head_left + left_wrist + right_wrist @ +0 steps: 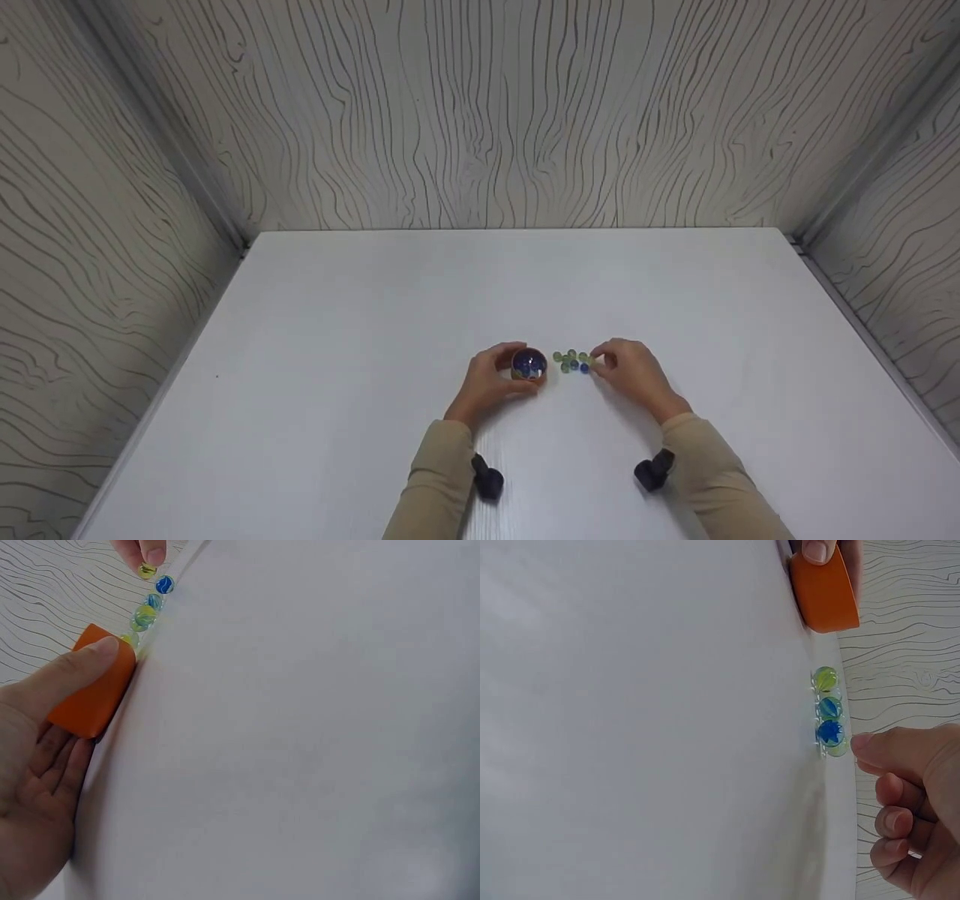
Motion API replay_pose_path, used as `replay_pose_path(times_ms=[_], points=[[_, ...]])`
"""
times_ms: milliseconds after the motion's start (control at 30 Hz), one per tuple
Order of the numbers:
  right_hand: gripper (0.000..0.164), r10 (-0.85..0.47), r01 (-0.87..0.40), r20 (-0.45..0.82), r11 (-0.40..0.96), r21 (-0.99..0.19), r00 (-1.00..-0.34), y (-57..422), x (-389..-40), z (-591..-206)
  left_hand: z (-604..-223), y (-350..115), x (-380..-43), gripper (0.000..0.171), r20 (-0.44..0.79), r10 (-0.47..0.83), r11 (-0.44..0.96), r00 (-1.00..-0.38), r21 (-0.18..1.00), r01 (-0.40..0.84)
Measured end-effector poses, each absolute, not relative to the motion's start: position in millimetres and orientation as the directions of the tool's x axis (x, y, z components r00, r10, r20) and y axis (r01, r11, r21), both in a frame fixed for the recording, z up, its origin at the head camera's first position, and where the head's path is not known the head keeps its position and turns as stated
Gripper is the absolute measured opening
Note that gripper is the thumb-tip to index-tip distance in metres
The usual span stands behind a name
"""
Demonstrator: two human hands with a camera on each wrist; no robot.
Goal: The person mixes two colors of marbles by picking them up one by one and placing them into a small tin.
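In the head view, my left hand (487, 381) holds a small round cup (538, 380), its fingers and thumb around the sides. The cup stands upright with several blue marbles (529, 366) inside. Its orange outer wall (94, 694) fills the left hand's grip in the left wrist view, thumb laid along it. Right of the cup, several yellow-green and blue glass marbles (565, 367) lie clustered on the table. At the cluster's right end, my right hand (636, 372) pinches a yellow-green marble (146, 571) at its fingertips; the other fingers are curled in the right wrist view.
A white table (360, 315) lies beneath both hands. Wood-grain patterned panels (480, 112) stand behind it and on both sides. Dark wrist devices (489, 484) project from the beige sleeves (435, 469). A tiny dark speck marks the table at the left.
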State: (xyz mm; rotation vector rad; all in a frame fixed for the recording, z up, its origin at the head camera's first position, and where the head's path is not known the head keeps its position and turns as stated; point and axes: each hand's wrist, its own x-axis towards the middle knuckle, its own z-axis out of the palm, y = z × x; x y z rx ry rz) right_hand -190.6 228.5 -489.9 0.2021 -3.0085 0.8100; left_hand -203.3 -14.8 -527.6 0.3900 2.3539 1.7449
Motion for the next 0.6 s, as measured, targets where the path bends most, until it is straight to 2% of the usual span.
replay_pose_path(times_ms=[600], points=[[0.015,-0.145,-0.161,0.071,0.855,-0.493,-0.987,218,-189,-487,-529,-13,-204,0.066,0.033,0.314,0.286,-0.949,0.95,0.127]])
